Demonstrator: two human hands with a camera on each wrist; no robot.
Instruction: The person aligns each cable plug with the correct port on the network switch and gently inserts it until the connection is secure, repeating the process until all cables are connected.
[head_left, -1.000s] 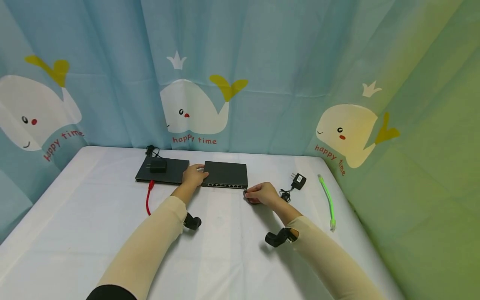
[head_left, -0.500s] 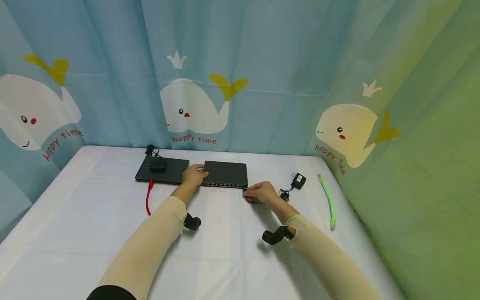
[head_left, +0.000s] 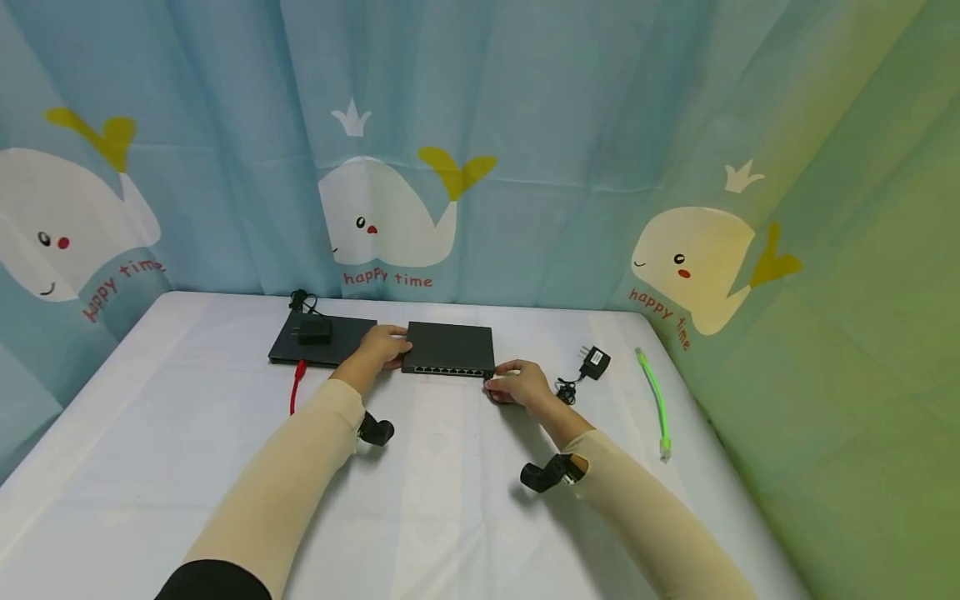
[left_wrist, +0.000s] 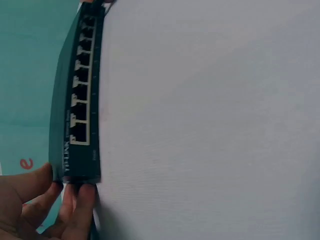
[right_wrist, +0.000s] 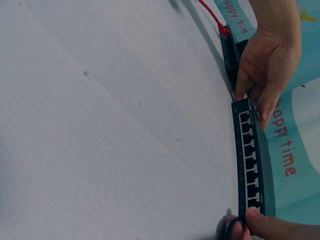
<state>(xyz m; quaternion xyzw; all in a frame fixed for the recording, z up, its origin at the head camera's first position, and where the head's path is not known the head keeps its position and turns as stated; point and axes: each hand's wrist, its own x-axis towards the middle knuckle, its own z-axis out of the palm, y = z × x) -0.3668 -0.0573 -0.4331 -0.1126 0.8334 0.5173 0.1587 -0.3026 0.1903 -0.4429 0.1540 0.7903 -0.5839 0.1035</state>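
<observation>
A black TP-LINK network switch [head_left: 450, 348] lies near the back of the table, its row of ports facing me. My left hand [head_left: 378, 343] holds its left end; in the left wrist view the thumb [left_wrist: 35, 182] is at the top edge and the fingers are against the end. At the switch's right front corner my right hand [head_left: 520, 385] pinches a thin black cable [right_wrist: 221, 227]. The right thumb [right_wrist: 260, 220] covers the end of the port row, so the cable's tip is hidden. The cable curves down beneath the fingers.
Left of the switch, another flat black device [head_left: 348, 337] bears a black power adapter [head_left: 314, 331], with a red network cable [head_left: 296, 387] at its front. A second adapter [head_left: 596, 362] and a green network cable [head_left: 656, 400] lie to the right. A curtain [head_left: 555, 167] hangs behind.
My left forearm has shifted slightly left, and the left fingers now show lower beside the switch's end. The right hand has edged closer to the corner, its upper finger lifted towards the switch.
</observation>
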